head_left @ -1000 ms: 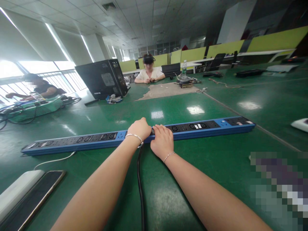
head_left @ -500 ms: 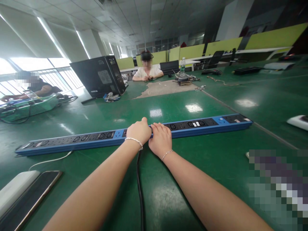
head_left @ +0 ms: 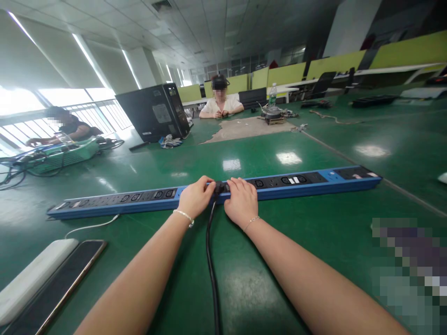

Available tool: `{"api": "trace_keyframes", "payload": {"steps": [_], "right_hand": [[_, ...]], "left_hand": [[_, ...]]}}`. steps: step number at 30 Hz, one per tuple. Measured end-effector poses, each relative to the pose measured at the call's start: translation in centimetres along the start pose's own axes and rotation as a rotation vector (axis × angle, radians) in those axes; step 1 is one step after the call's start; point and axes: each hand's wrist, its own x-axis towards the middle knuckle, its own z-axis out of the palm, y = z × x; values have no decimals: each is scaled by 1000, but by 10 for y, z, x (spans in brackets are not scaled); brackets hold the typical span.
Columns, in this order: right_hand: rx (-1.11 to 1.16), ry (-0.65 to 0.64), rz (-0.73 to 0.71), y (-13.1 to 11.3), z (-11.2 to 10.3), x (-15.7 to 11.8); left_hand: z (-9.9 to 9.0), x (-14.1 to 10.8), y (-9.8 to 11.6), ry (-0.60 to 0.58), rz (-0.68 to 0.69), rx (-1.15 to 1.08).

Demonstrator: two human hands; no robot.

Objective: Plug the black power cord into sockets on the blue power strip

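Note:
A long blue and black power strip (head_left: 291, 181) lies across the green table. Between my hands, a black plug (head_left: 219, 187) sits at one of its sockets; whether it is fully seated I cannot tell. Its black power cord (head_left: 210, 246) runs down toward me. My left hand (head_left: 196, 197) is closed over the strip left of the plug, thumb tip close against the plug's side, other fingers partly hidden. My right hand (head_left: 242, 200) grips the strip just right of the plug, fingers over the top and thumb at the near side.
A white power bank (head_left: 38, 274) and a phone (head_left: 63, 284) lie at the near left. Farther back are a black computer case (head_left: 153, 114), a glove (head_left: 170, 141), a green basket (head_left: 66, 156) and a bottle (head_left: 273, 94). Two people sit beyond the table.
My left hand has shifted left along the strip, uncovering the plug. My right hand keeps its place on the strip. The whole view has swung slightly left.

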Motion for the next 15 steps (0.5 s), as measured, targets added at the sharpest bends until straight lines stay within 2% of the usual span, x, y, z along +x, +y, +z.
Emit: {"api": "trace_keyframes", "payload": {"steps": [2,4,9,15], "right_hand": [[-5,-2,-10,-1,-2,0],[0,4,-48,-3,-4,-1],[65,-52,-294,-12,-13,-3],[46,-97,-341,-13,-17,1]], "left_hand": [[8,-13,-16,222,11,81],[17,-20,-27,280,99,147],[29,-19,-33,220,226,204],[28,-16,-32,218,207,141]]}}
